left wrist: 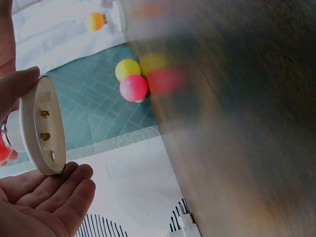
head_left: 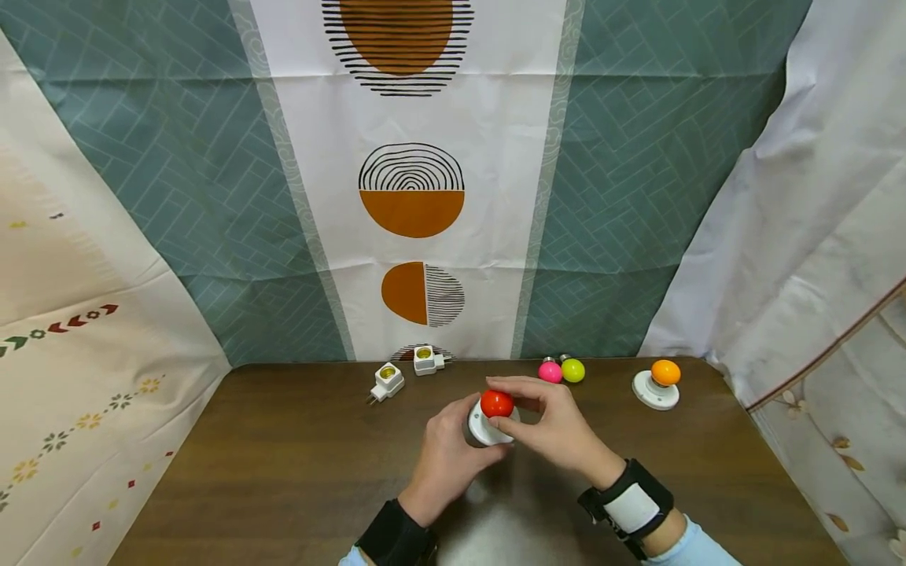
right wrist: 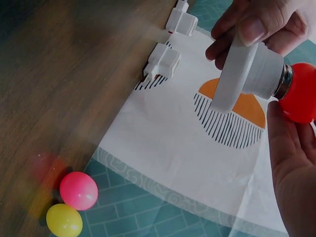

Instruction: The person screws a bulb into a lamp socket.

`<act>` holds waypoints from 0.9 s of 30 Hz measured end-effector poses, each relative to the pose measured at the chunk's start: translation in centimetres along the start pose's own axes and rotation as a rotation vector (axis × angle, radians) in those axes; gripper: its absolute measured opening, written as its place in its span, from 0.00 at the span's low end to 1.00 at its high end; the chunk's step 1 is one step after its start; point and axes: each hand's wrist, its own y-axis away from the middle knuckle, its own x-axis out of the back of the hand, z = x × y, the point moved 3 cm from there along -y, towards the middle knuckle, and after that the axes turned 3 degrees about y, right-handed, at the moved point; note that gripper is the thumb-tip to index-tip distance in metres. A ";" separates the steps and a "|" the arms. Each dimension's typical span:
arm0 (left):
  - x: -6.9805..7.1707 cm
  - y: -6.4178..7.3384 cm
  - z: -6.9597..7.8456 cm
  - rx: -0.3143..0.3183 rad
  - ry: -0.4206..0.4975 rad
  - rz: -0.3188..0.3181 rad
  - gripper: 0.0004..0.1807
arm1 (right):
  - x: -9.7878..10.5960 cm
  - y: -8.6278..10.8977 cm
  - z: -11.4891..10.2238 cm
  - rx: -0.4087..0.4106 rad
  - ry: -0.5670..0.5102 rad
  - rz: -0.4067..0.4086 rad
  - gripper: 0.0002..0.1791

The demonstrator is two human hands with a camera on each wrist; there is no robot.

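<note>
My left hand (head_left: pixel 447 452) grips the round white lamp holder (right wrist: pixel 232 76) by its disc-shaped base, clear of the table. The base's underside, with two brass contacts, faces the left wrist camera. A red light bulb (head_left: pixel 497 403) sits in the socket, a strip of its metal thread showing at the socket's mouth in the right wrist view. My right hand (head_left: pixel 559 424) pinches this bulb between thumb and fingers.
At the back lie a pink bulb (head_left: pixel 550 371) and a yellow-green bulb (head_left: pixel 573 370). An orange bulb (head_left: pixel 665 373) stands in another white holder (head_left: pixel 654 397) at right. Two white plug-in sockets, one nearer (head_left: pixel 387 382) and one farther (head_left: pixel 425 360), lie left on the brown table (head_left: pixel 283 472).
</note>
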 end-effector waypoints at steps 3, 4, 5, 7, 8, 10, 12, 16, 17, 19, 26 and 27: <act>0.0 -0.2 0.0 -0.008 -0.003 0.008 0.37 | 0.2 0.0 0.2 -0.036 0.005 0.045 0.25; 0.1 -0.2 0.0 -0.007 -0.003 0.007 0.37 | 0.2 0.0 0.2 -0.042 0.006 0.054 0.25; 0.1 -0.2 0.0 -0.007 -0.003 0.007 0.37 | 0.2 0.0 0.2 -0.050 0.009 0.059 0.25; 0.1 -0.2 -0.1 -0.010 -0.001 0.007 0.37 | 0.1 0.0 0.1 -0.053 0.018 0.058 0.27; 0.1 -0.2 -0.1 -0.011 0.001 0.007 0.37 | 0.1 0.0 0.1 -0.054 0.024 0.054 0.29; 0.1 -0.1 -0.1 -0.009 0.003 0.005 0.37 | 0.1 0.0 0.0 -0.049 0.042 0.043 0.31; 0.1 -0.1 -0.1 -0.013 0.003 0.008 0.37 | 0.2 0.0 0.0 -0.044 0.048 0.033 0.33; 0.1 -0.2 -0.1 -0.006 0.002 0.005 0.37 | 0.4 0.1 0.0 -0.038 0.035 0.014 0.31; 0.0 -0.2 -0.1 -0.004 0.001 0.004 0.38 | 0.4 0.1 0.1 -0.039 0.031 0.009 0.31; 0.0 -0.2 -0.1 -0.001 0.002 0.002 0.38 | 0.4 0.1 0.1 -0.037 0.026 0.000 0.30; -0.2 -0.3 -0.1 0.006 0.013 -0.006 0.38 | 0.4 0.2 0.4 -0.047 0.024 0.018 0.26; -0.2 -0.3 -0.1 0.006 0.013 -0.006 0.38 | 0.4 0.2 0.4 -0.053 0.021 0.029 0.26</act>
